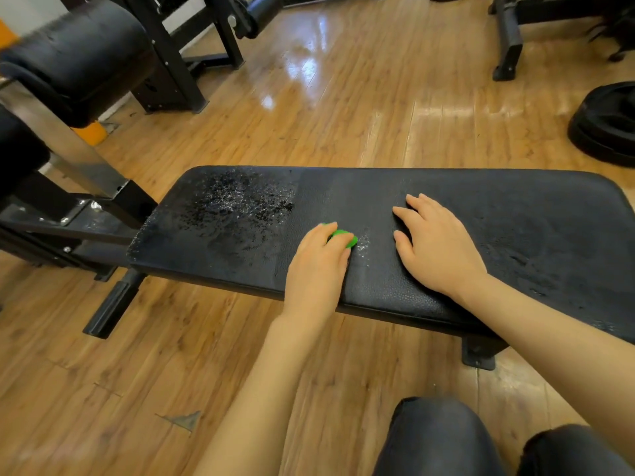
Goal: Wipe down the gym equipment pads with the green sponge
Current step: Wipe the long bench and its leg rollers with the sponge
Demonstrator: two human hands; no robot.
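Sponge point(342, 238) under left hand point(318, 266), fingers curled gripping it mid bench pad point(515, 214); right hand point(436, 245) flat, fingers straight, bracing. Best: firm overlapping strokes toward wet patch point(240, 204).

The left hand point(318, 266) sits just left of the frame's centre, palm down, its fingers curled over the green sponge point(343, 238) in a close grip, only the sponge's far edge showing past the fingertips. Its bare forearm runs down toward the lower middle of the frame. The right hand point(438, 245) lies right of centre, flat and palm down, fingers straight and slightly spread, pointing to the upper left. Its bare forearm slants off to the lower right edge. The two hands are near but apart.
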